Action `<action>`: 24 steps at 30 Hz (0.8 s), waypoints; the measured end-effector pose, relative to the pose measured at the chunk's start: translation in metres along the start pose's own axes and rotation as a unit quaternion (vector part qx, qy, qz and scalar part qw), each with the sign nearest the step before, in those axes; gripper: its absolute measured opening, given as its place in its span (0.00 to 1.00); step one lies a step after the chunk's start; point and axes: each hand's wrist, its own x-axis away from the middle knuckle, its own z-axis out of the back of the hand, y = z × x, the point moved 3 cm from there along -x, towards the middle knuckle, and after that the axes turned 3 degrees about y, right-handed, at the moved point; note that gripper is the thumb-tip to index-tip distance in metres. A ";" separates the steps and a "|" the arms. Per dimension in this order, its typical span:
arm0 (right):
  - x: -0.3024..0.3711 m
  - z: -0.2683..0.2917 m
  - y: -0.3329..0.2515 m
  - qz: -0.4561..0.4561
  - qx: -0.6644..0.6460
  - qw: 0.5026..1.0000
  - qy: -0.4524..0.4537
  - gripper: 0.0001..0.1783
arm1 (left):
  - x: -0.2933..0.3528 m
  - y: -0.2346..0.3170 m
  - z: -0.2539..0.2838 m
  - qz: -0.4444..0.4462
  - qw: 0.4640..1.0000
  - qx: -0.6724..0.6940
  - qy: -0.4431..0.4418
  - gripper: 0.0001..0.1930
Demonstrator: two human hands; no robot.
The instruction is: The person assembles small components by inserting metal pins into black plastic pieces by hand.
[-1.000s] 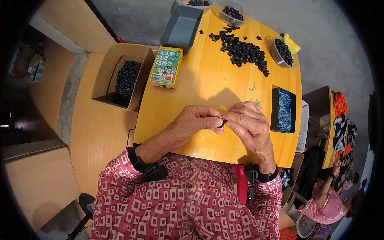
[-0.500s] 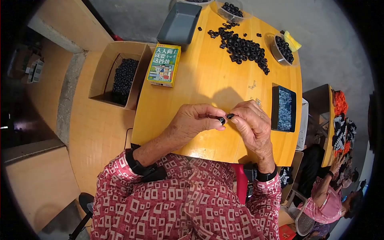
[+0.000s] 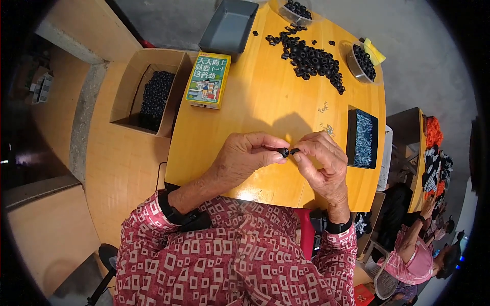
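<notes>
Over the near side of the table, both my hands meet fingertip to fingertip. Between its thumb and fingers my left hand (image 3: 255, 151) pinches a small black rounded plastic part (image 3: 283, 152). A smaller black plastic piece (image 3: 294, 151) sits in the pinch of my right hand (image 3: 322, 159), its end up against or very close to the rounded part; whether they touch I cannot tell. Several small silvery pieces, like springs (image 3: 327, 129), lie on the tabletop beyond my right hand. Fingers hide much of both held parts.
Loose black parts (image 3: 312, 60) are heaped at the table's far side, between two clear bowls (image 3: 348, 69) of similar pieces. A dark tray (image 3: 352, 135) of silvery bits stands right. At left are a green-yellow box (image 3: 208, 80), a grey tray (image 3: 228, 25) and a carton (image 3: 176, 86). Another person (image 3: 411, 255) sits right.
The two small black parts have come closer together, with the left one turned slightly. Both hands keep their pinch in nearly the same place. The view has shifted a little.
</notes>
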 end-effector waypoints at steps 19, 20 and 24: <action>-0.003 -0.004 -0.004 0.007 0.041 0.999 -0.007 0.08 | 0.000 -0.005 0.000 -0.052 0.997 -0.058 0.014 0.13; -0.003 -0.004 -0.004 0.011 0.048 0.999 -0.011 0.08 | -0.001 -0.004 0.000 -0.051 0.997 -0.058 0.014 0.13; -0.003 -0.006 -0.006 0.027 0.075 0.997 -0.021 0.09 | -0.001 -0.004 0.000 -0.050 0.995 -0.079 0.023 0.12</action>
